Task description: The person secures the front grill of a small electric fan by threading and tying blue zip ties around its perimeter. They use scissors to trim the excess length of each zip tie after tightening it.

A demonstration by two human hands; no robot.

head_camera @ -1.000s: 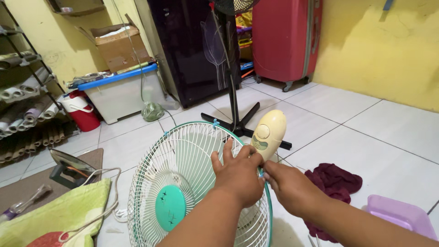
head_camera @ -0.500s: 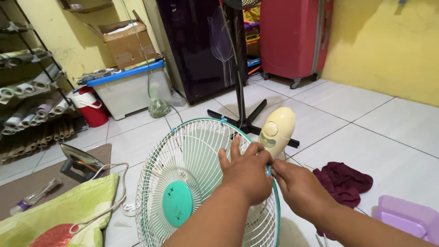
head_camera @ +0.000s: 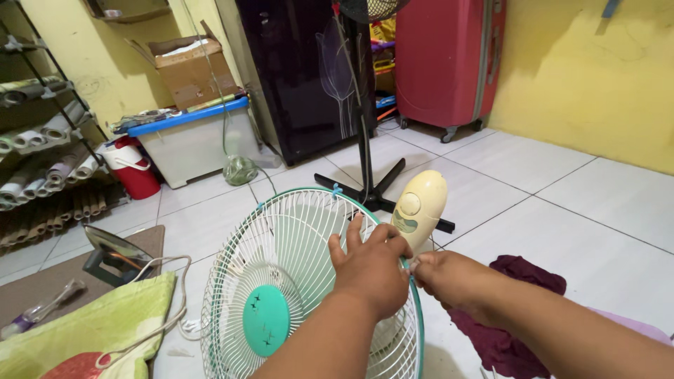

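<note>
We have the fan guard [head_camera: 295, 281], a white wire cage with a green rim and a teal centre cap [head_camera: 266, 320], standing tilted on the floor in the near middle, and both hands meet at its right rim. Our left hand [head_camera: 371, 265] lies over the wires near the rim, its fingers [head_camera: 354, 231] spread and pressed down rather than curled around anything, so it steadies more than it grips. Our right hand [head_camera: 449, 279] is closed in a pinch at the rim's edge; it seems to have hold of a small clip or the rim itself, though we cannot tell which. To do this well, we judge that we should keep the left palm firm so the cage does not roll, and work the pinch squarely along the rim, not twisting the thin wires. Just beyond the hands sits the cream motor housing [head_camera: 419, 203]. The white tiled floor [head_camera: 562, 189] carries a dark red cloth [head_camera: 519, 309] on the right, a clothes iron [head_camera: 112, 249] and a green cloth [head_camera: 91, 330] on the left. Farther off stand a black fan stand [head_camera: 366, 140], a red suitcase [head_camera: 449, 63], a dark cabinet [head_camera: 302, 70], a blue-lidded bin [head_camera: 189, 137] and yellow walls [head_camera: 590, 70].
</note>
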